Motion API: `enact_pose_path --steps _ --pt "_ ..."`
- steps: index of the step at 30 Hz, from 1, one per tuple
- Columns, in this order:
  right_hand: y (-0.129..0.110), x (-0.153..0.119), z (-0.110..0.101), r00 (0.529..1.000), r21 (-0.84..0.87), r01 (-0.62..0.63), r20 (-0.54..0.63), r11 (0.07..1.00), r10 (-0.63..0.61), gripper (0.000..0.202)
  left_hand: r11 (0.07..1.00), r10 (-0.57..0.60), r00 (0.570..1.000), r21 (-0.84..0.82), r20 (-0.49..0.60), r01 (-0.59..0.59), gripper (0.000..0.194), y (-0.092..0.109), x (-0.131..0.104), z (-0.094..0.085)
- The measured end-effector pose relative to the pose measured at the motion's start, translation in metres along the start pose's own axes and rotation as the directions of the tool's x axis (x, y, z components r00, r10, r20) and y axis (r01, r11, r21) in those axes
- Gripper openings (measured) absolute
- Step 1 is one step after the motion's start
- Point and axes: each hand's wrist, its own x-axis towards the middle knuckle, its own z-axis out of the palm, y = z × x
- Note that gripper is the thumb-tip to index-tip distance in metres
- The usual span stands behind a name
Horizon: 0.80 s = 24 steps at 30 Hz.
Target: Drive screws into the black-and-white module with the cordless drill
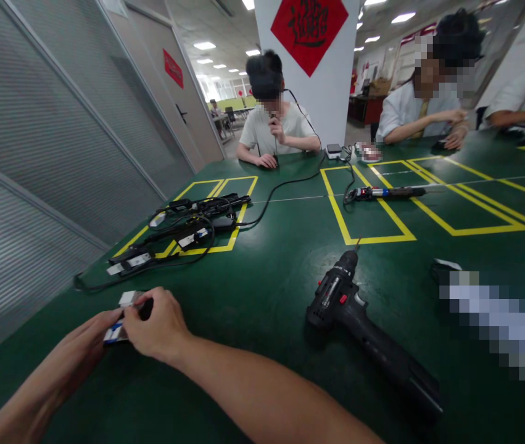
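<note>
Near the left edge of the green table [253,376], a small device [115,333] with white, blue and black parts is held low, between both hands. It is seemingly steadied from one side by the left hand [89,336], so that the right hand [160,327] can be left free for finer handling. The left fingers are closed in against it, though their undersides are hidden; the right thumb and forefinger are curled nearly shut on its dark upper part—whether firmly cannot be told. The right forearm is laid slantwise from the near edge, with the wrist almost straight; the left is angled in from the near left corner. The drill [336,302] is laid flat to the right—probably for easy reach—with its bit [358,243] pointed toward the far edge.
</note>
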Motion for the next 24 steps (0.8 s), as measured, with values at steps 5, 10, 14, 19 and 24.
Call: enact_pose_path --steps 5,10,14,19,24 --pt "-0.008 -0.002 -0.010 0.999 0.001 0.005 -0.052 1.000 -0.005 0.028 0.992 0.062 0.991 -0.119 0.120 -0.047 0.032 -0.003 0.007 0.006" --pt "-0.014 -0.009 -0.017 0.996 -0.001 0.010 -0.086 1.000 -0.010 0.028 0.977 0.089 0.990 -0.200 0.107 -0.066 0.039 0.006 0.003 0.017" --pt "-0.019 -0.013 -0.027 0.990 -0.013 -0.025 -0.141 1.000 0.023 0.026 0.977 0.118 0.970 -0.198 0.214 -0.076 0.044 0.021 -0.003 0.027" --pt "-0.025 -0.022 -0.045 0.956 -0.022 -0.094 -0.282 0.995 0.084 0.028 0.973 0.130 0.954 -0.219 0.269 -0.071 0.047 0.040 0.003 0.054" --pt "-0.025 -0.040 -0.079 0.926 -0.039 -0.165 -0.349 0.986 0.141 0.031 0.950 0.241 0.923 -0.267 0.300 -0.161 0.051 0.075 0.007 0.107"
